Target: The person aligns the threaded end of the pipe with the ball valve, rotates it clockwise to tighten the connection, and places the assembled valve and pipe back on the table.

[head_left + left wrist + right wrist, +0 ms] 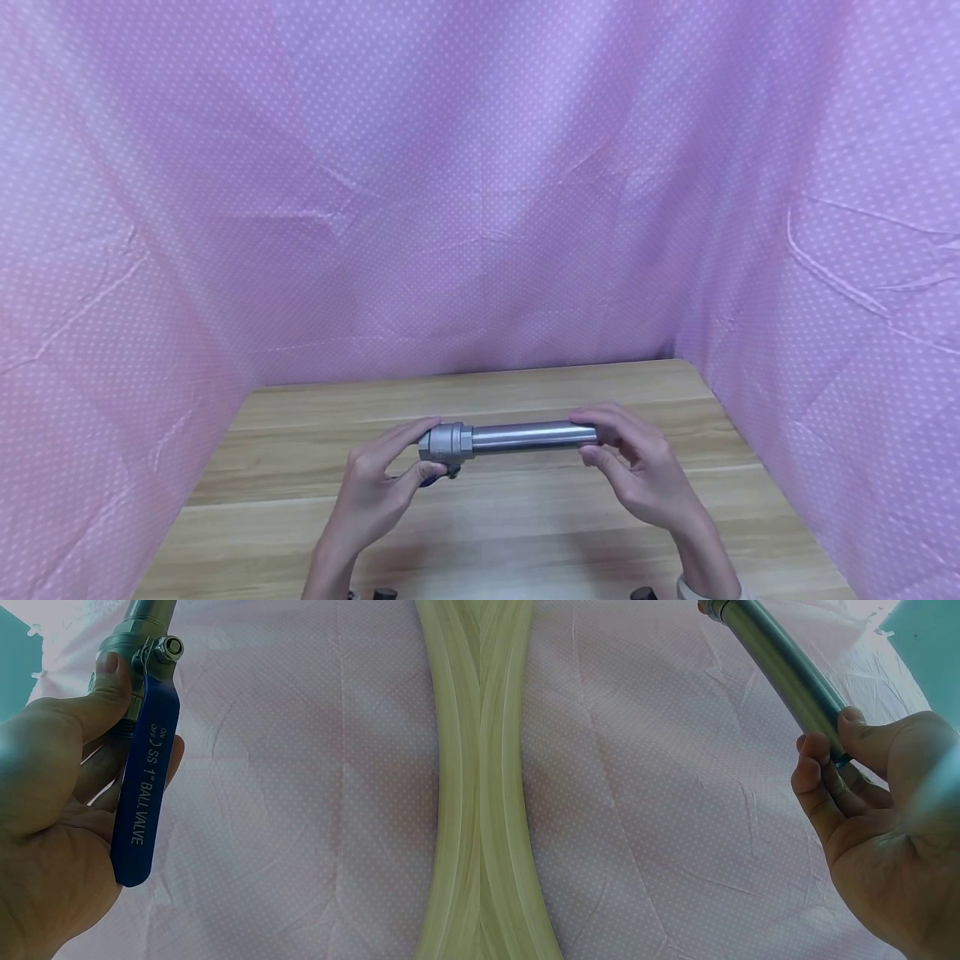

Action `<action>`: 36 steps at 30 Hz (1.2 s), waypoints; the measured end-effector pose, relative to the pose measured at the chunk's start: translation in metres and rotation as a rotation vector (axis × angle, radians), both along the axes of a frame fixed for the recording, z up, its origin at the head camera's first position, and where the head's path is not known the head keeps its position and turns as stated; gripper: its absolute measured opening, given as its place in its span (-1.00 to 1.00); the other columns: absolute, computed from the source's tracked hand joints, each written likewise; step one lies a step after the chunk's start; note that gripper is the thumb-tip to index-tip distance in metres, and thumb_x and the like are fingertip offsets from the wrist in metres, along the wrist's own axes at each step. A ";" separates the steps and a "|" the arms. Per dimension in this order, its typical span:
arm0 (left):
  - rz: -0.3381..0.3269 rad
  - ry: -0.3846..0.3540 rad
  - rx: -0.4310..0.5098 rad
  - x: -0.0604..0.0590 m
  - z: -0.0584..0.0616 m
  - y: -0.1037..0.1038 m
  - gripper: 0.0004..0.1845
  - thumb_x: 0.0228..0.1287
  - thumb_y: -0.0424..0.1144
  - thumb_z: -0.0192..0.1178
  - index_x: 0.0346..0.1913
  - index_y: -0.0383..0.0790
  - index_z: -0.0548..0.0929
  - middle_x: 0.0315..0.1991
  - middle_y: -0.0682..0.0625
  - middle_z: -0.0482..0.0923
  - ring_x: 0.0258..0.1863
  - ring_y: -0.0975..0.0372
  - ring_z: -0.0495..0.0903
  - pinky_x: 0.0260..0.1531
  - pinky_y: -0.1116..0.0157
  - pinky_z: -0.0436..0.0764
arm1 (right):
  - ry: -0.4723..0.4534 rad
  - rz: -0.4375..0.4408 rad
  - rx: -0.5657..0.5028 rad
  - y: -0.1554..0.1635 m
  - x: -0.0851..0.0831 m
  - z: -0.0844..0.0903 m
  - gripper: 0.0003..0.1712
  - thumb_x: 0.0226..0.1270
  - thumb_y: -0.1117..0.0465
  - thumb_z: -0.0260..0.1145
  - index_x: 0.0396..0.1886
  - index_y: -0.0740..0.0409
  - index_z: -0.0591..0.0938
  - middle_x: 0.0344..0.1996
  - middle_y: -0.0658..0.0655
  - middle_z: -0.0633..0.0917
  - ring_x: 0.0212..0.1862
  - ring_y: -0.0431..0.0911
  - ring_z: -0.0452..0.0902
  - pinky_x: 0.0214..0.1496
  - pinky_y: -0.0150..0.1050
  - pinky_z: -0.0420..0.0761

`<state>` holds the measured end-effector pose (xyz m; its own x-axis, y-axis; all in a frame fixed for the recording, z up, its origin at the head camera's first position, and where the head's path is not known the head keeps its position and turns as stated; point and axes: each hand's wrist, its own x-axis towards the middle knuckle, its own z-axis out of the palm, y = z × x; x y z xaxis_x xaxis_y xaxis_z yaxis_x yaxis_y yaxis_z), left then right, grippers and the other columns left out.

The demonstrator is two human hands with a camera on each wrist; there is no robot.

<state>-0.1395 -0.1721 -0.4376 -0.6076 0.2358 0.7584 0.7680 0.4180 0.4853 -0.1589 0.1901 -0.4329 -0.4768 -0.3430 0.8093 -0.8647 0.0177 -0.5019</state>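
Observation:
A ball valve (447, 442) of grey metal is joined end to end with a shiny steel pipe (532, 436), and the two lie level above the table. My left hand (378, 483) grips the valve body between thumb and fingers. In the left wrist view the valve's blue lever handle (146, 780) runs back along the palm, lettered "SS 1" BALL VALVE". At the pipe's free end, my right hand (637, 467) pinches the steel with thumb and fingertips. The right wrist view shows the pipe (787, 671) slanting up toward the valve, whose body is mostly out of frame there.
The wooden table (300, 433) lies beneath both hands. Pink dotted cloth (480, 208) hangs behind it and along both sides. Two small dark round objects, one of them a black knob (385, 593), show at the bottom edge of the head view.

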 end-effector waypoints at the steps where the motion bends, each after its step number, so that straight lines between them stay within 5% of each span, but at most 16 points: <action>1: 0.000 0.000 0.001 0.000 0.000 0.000 -0.27 0.04 -0.52 0.71 0.36 -0.24 0.78 0.10 -0.31 0.89 0.16 0.09 0.91 0.39 0.56 0.69 | 0.000 -0.001 0.001 0.000 0.000 0.000 -0.28 0.09 0.87 0.38 0.31 0.52 0.65 0.11 0.25 0.77 -0.26 -0.17 0.69 -0.31 -0.38 0.75; 11: -0.010 0.002 0.006 0.000 0.000 0.000 -0.27 0.03 -0.52 0.71 0.35 -0.26 0.78 0.10 -0.29 0.89 0.15 0.11 0.91 0.39 0.55 0.70 | 0.019 -0.005 -0.004 0.001 -0.002 -0.003 -0.35 0.14 0.83 0.39 0.28 0.54 0.66 0.08 0.27 0.79 -0.27 -0.17 0.70 -0.33 -0.38 0.75; 21: -0.003 0.005 0.005 0.000 -0.001 0.000 -0.28 0.02 -0.52 0.72 0.34 -0.27 0.79 0.12 -0.28 0.89 0.16 0.10 0.90 0.39 0.55 0.70 | 0.000 -0.057 0.019 0.001 0.000 0.000 -0.43 0.26 0.78 0.35 0.26 0.48 0.68 -0.33 0.12 0.72 -0.33 -0.20 0.68 -0.40 -0.49 0.70; 32: -0.003 0.007 0.007 -0.001 0.000 0.001 -0.27 0.02 -0.53 0.72 0.34 -0.25 0.79 0.13 -0.27 0.89 0.15 0.07 0.91 0.37 0.54 0.72 | -0.025 0.043 -0.036 -0.001 0.000 -0.001 -0.29 0.09 0.86 0.39 0.30 0.54 0.65 0.19 0.35 0.75 -0.21 -0.16 0.67 -0.36 -0.36 0.72; 36: -0.005 0.005 0.010 -0.001 0.000 0.000 -0.27 0.02 -0.53 0.72 0.34 -0.25 0.79 0.13 -0.27 0.89 0.16 0.07 0.91 0.38 0.54 0.72 | -0.017 0.060 -0.038 -0.002 -0.001 -0.001 -0.44 0.30 0.74 0.43 0.30 0.56 0.65 0.18 0.35 0.75 -0.12 -0.12 0.71 -0.26 -0.37 0.78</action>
<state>-0.1401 -0.1717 -0.4377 -0.6025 0.2309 0.7640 0.7725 0.4094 0.4854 -0.1597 0.1883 -0.4342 -0.4697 -0.3403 0.8146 -0.8552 -0.0538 -0.5155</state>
